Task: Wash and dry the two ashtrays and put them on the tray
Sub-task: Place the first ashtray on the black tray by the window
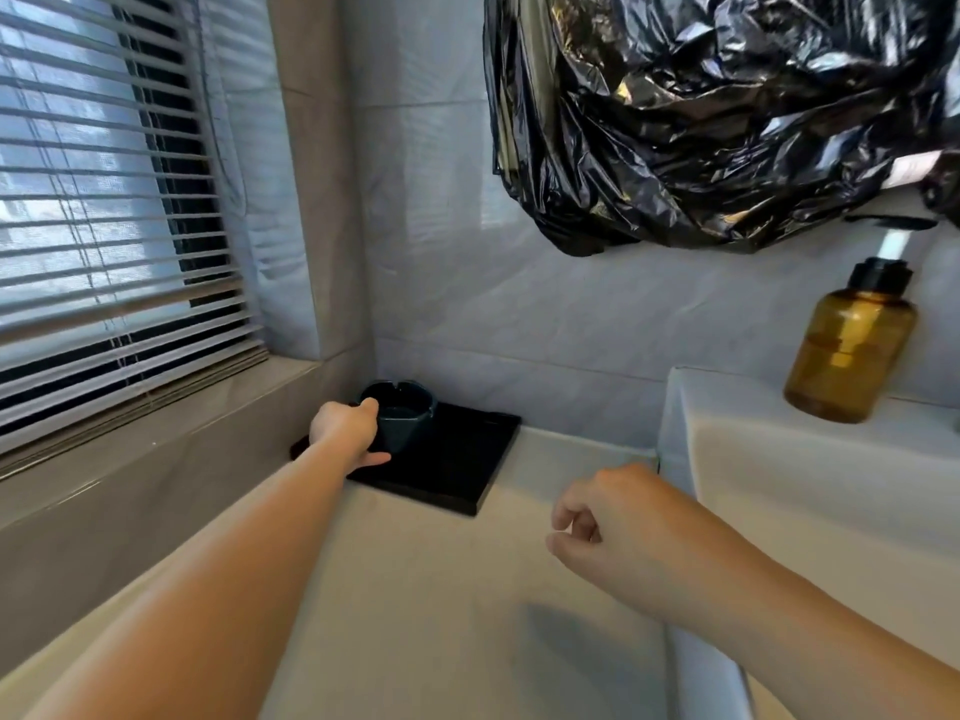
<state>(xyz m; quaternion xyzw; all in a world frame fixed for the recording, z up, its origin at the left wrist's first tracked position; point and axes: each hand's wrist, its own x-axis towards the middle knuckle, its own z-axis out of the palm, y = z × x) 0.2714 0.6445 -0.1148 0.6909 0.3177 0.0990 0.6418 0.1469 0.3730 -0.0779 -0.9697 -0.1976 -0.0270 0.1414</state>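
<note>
A dark teal ashtray (408, 419) with notched rim stands on the left part of a flat black square tray (457, 459) in the counter's back corner. My left hand (348, 431) reaches out and grips the ashtray's left side, thumb over the rim, fingers under its lower edge. My right hand (602, 517) hovers above the counter near the basin, fingers loosely curled, holding nothing. Only one ashtray is visible.
A white basin (737, 459) rises at the right with an amber soap pump bottle (849, 350) on its ledge. A black plastic bag (727, 111) covers the wall above. Window blinds (104, 226) and a sill flank the left. The beige counter (441, 589) spreads in front.
</note>
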